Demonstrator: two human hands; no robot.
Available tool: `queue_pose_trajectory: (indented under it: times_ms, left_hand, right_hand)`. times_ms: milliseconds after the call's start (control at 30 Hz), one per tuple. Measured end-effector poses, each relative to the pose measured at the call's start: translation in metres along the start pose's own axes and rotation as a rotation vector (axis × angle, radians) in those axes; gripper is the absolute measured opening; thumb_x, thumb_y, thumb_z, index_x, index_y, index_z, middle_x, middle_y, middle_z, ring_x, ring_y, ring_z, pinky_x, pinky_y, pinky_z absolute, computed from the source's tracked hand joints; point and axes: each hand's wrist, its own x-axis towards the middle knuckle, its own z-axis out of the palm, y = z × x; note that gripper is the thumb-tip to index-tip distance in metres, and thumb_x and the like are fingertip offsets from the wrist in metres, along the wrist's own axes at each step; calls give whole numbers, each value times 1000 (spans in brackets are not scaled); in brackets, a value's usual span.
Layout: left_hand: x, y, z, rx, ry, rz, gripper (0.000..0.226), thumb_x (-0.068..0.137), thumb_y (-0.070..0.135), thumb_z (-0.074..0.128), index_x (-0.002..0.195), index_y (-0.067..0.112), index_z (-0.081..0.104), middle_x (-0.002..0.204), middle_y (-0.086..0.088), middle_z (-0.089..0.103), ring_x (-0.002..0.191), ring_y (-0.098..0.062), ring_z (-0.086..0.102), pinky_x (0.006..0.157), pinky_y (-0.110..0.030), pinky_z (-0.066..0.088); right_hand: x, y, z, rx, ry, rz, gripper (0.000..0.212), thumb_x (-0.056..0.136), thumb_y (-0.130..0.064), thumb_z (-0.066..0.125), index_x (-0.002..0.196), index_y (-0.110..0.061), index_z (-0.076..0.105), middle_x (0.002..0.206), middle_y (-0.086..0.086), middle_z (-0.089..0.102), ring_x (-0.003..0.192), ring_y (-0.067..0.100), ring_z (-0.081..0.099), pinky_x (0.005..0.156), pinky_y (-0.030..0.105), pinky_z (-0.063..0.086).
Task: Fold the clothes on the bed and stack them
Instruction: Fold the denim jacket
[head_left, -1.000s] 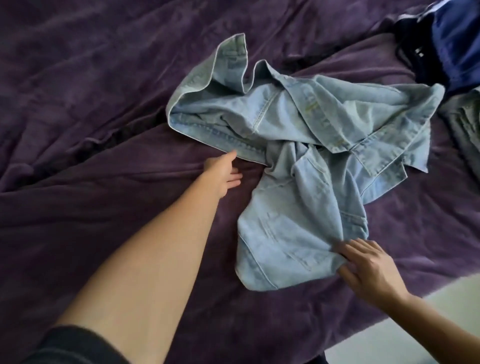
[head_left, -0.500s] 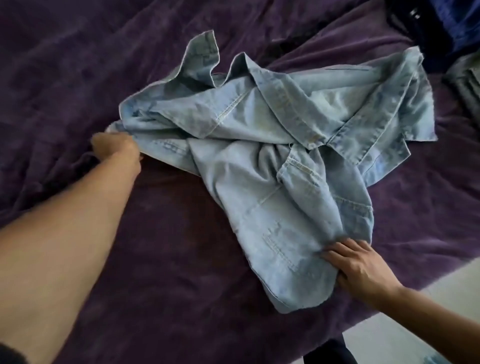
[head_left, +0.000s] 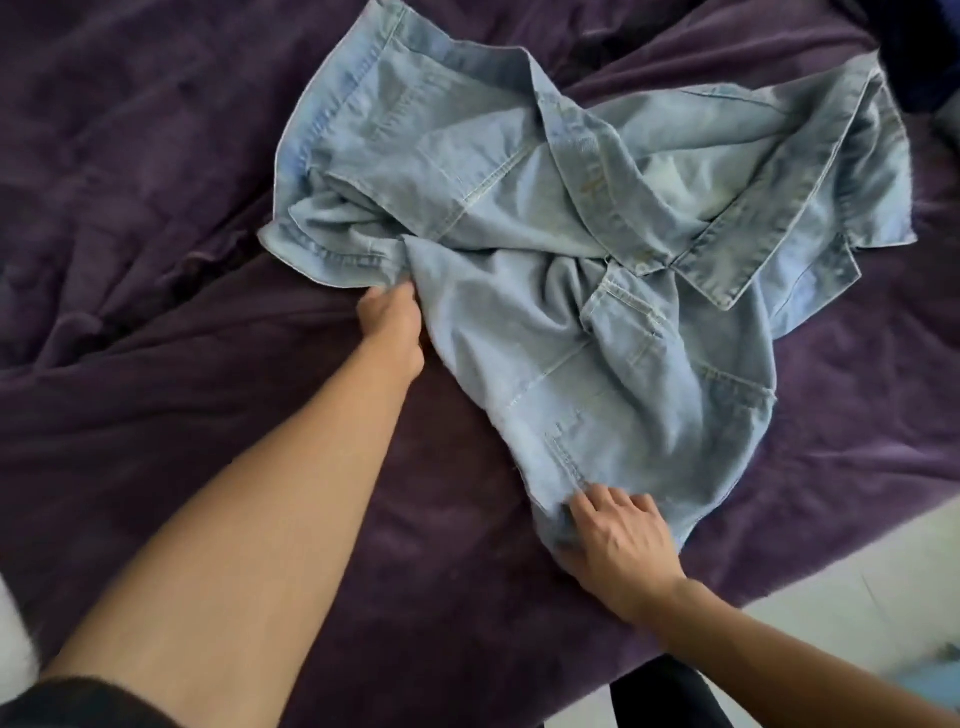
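A light blue denim shirt (head_left: 597, 249) lies crumpled and twisted on the purple bedspread (head_left: 156, 312), its collar toward the right. My left hand (head_left: 395, 327) reaches under the shirt's left edge, with its fingers hidden in the fabric, gripping a fold there. My right hand (head_left: 618, 540) pinches the shirt's near hem at the bottom, fingers curled into the cloth.
A dark blue garment (head_left: 914, 47) lies at the top right corner of the bed. The bed's near right edge meets a pale floor (head_left: 852, 597). Wrinkled bedspread stretches to the left.
My left hand moved from the shirt's far left edge in toward its middle. My right hand shifted left along the near hem. The shirt's upper left flap has spread out wider.
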Motion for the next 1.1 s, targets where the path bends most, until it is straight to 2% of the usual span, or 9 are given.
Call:
queue_pose_trajectory:
  times_ms: [67, 200, 267, 333, 467, 700, 867, 933, 1100]
  left_hand:
    - [20, 20, -38, 119, 190, 123, 24, 91, 20, 55, 108, 4, 61, 112, -13, 66, 104, -29, 64, 87, -39, 54]
    - [45, 69, -114, 397, 495, 320, 35, 96, 23, 41, 122, 3, 54, 129, -16, 56, 114, -28, 55, 91, -31, 43]
    - [45, 77, -130, 556, 542, 398, 18, 95, 22, 45, 104, 11, 57, 122, -16, 59, 111, -30, 57, 87, -34, 44]
    - [36, 74, -136, 709, 544, 402, 11, 90, 17, 51, 101, 16, 52, 121, -15, 57, 112, -33, 55, 89, -40, 44]
    - [-2, 39, -117, 888, 422, 596, 29, 82, 11, 59, 110, 13, 52, 120, -16, 54, 113, -36, 49, 91, -47, 42]
    - [-129, -81, -23, 1013, -232, 830, 7, 83, 15, 63, 79, 12, 59, 79, -8, 63, 79, -33, 60, 61, -37, 42]
    - [-172, -157, 40, 1548, -460, 809, 62, 71, 67, 60, 116, 26, 50, 117, 0, 47, 111, -24, 46, 89, -39, 37]
    - [-180, -179, 52, 1677, -417, 802, 67, 71, 59, 64, 125, 26, 42, 125, -3, 39, 116, -26, 39, 92, -42, 35]
    - [-185, -178, 63, 1690, -303, 701, 37, 87, 16, 52, 123, 22, 48, 124, 0, 46, 117, -22, 44, 88, -37, 43]
  right_hand:
    - [12, -2, -4, 102, -29, 100, 21, 89, -42, 46, 86, -23, 54, 95, 0, 67, 94, 25, 61, 76, 31, 36]
    - [29, -9, -26, 751, -64, 112, 38, 89, -27, 58, 58, -15, 40, 52, -5, 43, 53, 15, 44, 57, 36, 35]
    - [30, -33, -38, 872, -196, -6, 30, 91, -24, 60, 61, -22, 54, 54, -14, 48, 54, 1, 42, 60, 28, 39]
    - [25, -57, -36, 778, -392, -116, 12, 93, -23, 59, 91, -22, 70, 83, -12, 66, 76, 3, 58, 75, 22, 47]
    - [25, -42, -29, 452, -242, -181, 17, 93, -25, 51, 99, -21, 66, 98, 2, 70, 90, 23, 62, 80, 31, 50]
    - [56, 145, -95, 530, 401, 528, 18, 83, -19, 61, 95, -15, 73, 93, 10, 73, 93, 31, 65, 79, 34, 49]
    - [119, 263, -146, 735, 626, 774, 61, 73, -40, 75, 121, -8, 54, 115, 10, 64, 105, 28, 61, 81, 30, 43]
    - [149, 283, -159, 1012, 610, 820, 79, 62, -46, 82, 124, -11, 48, 109, 1, 60, 94, 19, 61, 76, 28, 47]
    - [172, 305, -178, 1295, 616, 656, 23, 73, -19, 77, 66, -17, 56, 74, 2, 64, 54, 12, 59, 48, 27, 49]
